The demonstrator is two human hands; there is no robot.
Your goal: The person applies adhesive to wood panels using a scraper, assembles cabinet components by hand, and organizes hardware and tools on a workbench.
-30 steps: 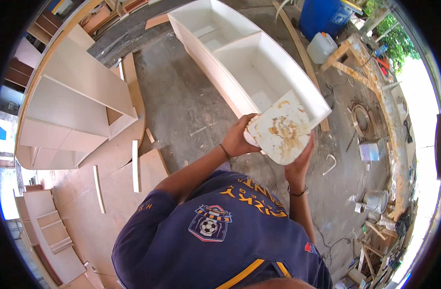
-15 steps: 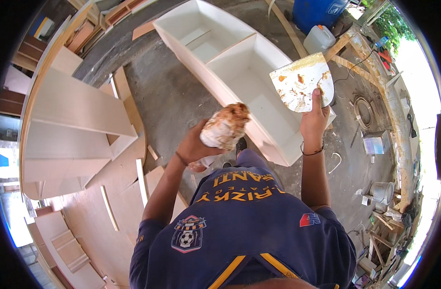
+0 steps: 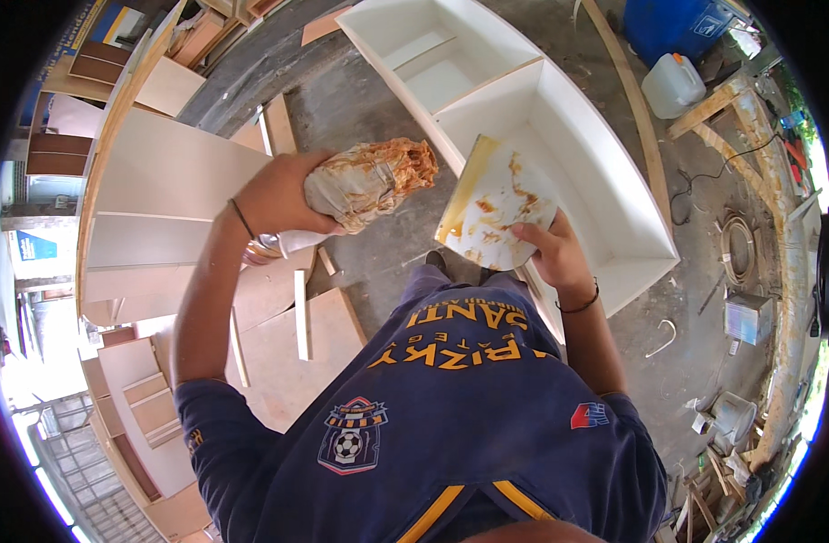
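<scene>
Gripping a stained lump (image 3: 369,185) in the left hand (image 3: 274,195), a worker pinches a flat white plate (image 3: 496,208) between thumb and fingers of the right hand (image 3: 559,253). The lump, crusted brown at one end, is above the floor (image 3: 337,113); the plate, smeared brown, overlaps a white cabinet (image 3: 604,208) in view. Yellow lettering runs across the dark blue shirt (image 3: 432,389), which bears two emblems: a football crest (image 3: 351,434) and a smaller red-and-blue patch (image 3: 593,415). White markings show on one blue drum (image 3: 672,32), and yellow writing on a dark banner (image 3: 75,36) at upper left. Also counted: two dark bracelets, one on each wrist, two slim pale strips (image 3: 302,312) near a board, one jug (image 3: 674,86), one carton (image 3: 749,319) and one bucket (image 3: 733,416).
</scene>
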